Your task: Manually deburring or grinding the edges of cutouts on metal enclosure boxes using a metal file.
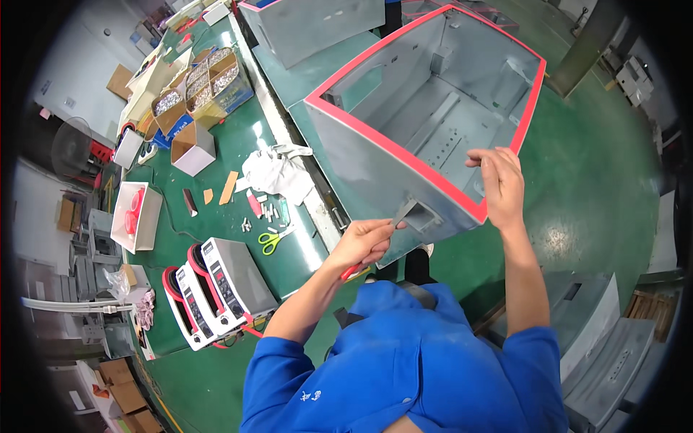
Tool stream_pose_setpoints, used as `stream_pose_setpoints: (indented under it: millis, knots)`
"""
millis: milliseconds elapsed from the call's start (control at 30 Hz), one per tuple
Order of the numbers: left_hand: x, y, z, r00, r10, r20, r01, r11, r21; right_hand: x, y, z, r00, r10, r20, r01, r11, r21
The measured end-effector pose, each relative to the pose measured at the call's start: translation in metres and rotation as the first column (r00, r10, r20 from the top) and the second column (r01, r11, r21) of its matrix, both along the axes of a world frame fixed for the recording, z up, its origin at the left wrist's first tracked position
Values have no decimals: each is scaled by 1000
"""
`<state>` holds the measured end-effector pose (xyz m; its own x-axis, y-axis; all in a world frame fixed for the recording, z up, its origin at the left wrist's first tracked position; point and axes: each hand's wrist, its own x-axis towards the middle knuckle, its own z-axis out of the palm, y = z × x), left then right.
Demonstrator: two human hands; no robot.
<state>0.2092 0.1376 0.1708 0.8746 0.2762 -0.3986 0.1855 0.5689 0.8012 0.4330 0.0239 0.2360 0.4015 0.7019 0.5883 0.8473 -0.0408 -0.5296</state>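
A large grey metal housing, open at the top, stands tilted in front of me with a red strip around its rim. In its near wall is a small rectangular cutout. My left hand is closed round a thin tool with a red handle; its narrow grey end points at the cutout, and I cannot tell its exact kind. At the housing's near right corner, my right hand is held over the rim with bent fingers apart, nothing visible in them. Whether it touches the rim is unclear.
Left, a green workbench carries white machines with red hoses, yellow-green scissors, a white cloth, cardboard boxes of small metal parts and a white bin. More grey housings stand behind; grey panels lie right.
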Motion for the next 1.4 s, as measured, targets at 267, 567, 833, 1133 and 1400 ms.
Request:
stream_pose_setpoints:
  millis: [267, 567, 833, 1133, 1400]
  knots:
    - [5, -1, -1, 1000, -9, 11, 9, 999, -47, -1, 2, -4, 1000, -7, 26, 5, 998, 60]
    - [13, -18, 3, 997, -67, -45, 63, 995, -70, -1, 2, -5, 1000, 2, 2, -2, 997, 71]
    - [13, -23, 0, 998, -59, -4, 59, 992, -115, 0, 7, -1, 1000, 9, 15, -10, 997, 80]
    - [4, -34, 3, 998, -24, 61, 35, 980, -195, -1, 4, -1, 1000, 13, 0, -13, 1000, 25]
    - [4, -51, -2, 996, 67, 57, -52, 973, -223, -2, 5, -2, 1000, 10, 23, -11, 1000, 28]
